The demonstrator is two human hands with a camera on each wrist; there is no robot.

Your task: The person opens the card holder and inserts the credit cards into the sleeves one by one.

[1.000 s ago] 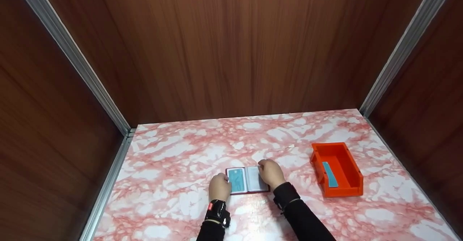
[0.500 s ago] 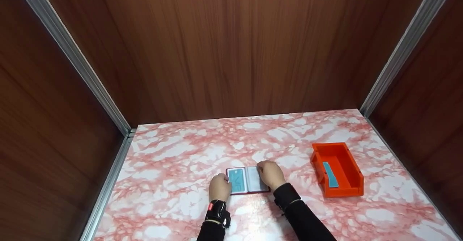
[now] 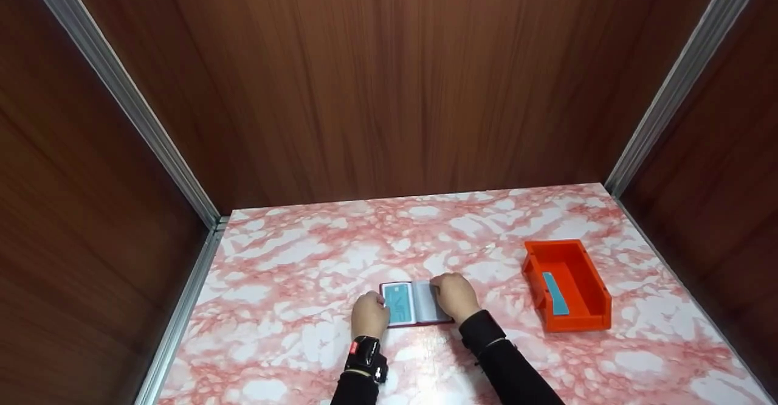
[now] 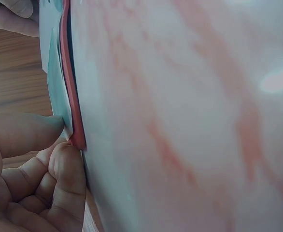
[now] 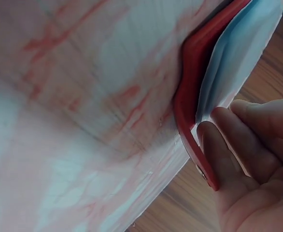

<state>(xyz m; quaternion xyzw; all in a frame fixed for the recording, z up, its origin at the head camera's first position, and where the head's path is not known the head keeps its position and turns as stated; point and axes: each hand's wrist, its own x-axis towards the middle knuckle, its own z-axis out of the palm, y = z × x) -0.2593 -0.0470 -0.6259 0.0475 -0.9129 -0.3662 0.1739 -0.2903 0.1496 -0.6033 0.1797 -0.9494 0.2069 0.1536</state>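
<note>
Card holder point(image 3: 416, 308) lies open: your left hand point(image 3: 369, 315) pinches its left edge; your right hand point(image 3: 457, 297) has edged toward its middle, seemingly working the sleeves point(image 3: 429, 301), grip unclear.

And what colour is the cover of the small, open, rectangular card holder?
Red. The thin cover shows best in the right wrist view.

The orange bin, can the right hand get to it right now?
Probably yes: nothing shows between the right hand and the orange bin, and the bin's top is open. The hand is busy at the open card holder, though, so it would likely leave that first.
</note>
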